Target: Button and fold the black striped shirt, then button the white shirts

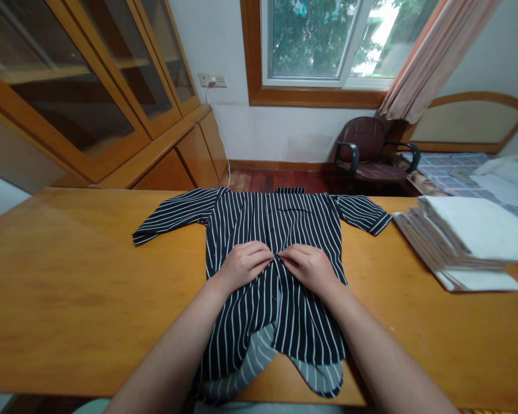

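Note:
A black shirt with white stripes (242, 310) lies front side up on the wooden table (69, 299), its sleeves spread to both sides. My left hand (248, 263) pinches the left edge of the front opening about midway down. From the other side my right hand (306, 264) pinches the facing edge, and the fingertips of both hands nearly meet at the button line. Whether a button is between the fingers is hidden. Above the hands the front is joined; below them it parts, and the grey inner side shows at the hem.
Folded white cloths or sheets (470, 241) are stacked at the table's right. Beyond the far edge stand a brown armchair (365, 146) and a bed (453, 169). A glass-door cabinet (125, 132) is at the left, and a white cord (219, 126) hangs from the wall socket.

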### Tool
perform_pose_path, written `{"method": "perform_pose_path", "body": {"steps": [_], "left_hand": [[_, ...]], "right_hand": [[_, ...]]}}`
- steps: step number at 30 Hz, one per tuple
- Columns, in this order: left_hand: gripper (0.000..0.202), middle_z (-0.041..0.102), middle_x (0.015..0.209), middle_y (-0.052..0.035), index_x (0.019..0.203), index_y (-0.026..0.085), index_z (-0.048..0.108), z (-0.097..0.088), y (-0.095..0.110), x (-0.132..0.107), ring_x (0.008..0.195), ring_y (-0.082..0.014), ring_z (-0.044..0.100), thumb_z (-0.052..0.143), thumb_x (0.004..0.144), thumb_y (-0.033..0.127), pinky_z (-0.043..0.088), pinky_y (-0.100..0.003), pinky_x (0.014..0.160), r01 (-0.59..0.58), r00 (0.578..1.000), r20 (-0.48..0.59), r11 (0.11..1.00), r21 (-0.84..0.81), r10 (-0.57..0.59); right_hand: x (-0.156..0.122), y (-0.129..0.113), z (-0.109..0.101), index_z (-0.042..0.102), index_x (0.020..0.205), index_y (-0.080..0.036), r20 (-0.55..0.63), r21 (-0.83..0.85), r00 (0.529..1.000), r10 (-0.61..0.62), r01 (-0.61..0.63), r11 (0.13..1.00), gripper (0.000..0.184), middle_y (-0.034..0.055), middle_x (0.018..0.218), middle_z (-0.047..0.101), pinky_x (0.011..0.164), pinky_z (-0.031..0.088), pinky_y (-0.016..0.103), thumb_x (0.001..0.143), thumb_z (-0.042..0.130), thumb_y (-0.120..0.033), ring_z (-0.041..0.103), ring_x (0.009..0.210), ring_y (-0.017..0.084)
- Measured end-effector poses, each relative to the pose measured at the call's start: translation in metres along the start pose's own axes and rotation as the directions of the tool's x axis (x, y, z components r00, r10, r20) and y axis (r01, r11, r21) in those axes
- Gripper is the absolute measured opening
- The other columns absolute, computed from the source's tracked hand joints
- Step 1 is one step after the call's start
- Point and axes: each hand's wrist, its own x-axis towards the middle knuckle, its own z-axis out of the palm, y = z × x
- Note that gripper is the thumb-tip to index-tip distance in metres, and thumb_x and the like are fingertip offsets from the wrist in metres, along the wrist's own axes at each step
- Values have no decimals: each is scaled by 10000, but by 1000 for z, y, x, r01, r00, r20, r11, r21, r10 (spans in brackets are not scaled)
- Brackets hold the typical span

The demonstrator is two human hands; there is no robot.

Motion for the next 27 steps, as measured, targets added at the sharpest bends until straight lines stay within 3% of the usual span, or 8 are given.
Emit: {"method": "perform_pose_path", "body": {"steps": [27], "left_hand": [[119, 703, 929, -45, 981, 171, 657, -2, 2, 2, 869, -166, 657, 543, 956, 144, 546, -307, 785, -2, 1000, -4, 1000, 8, 3]], "right_hand": [[1, -4, 1, 698, 1036, -215, -105, -65, 991, -80, 73, 995, 147, 32, 981, 736, 804, 548, 282, 980, 564, -234, 689, 871, 158]]}}
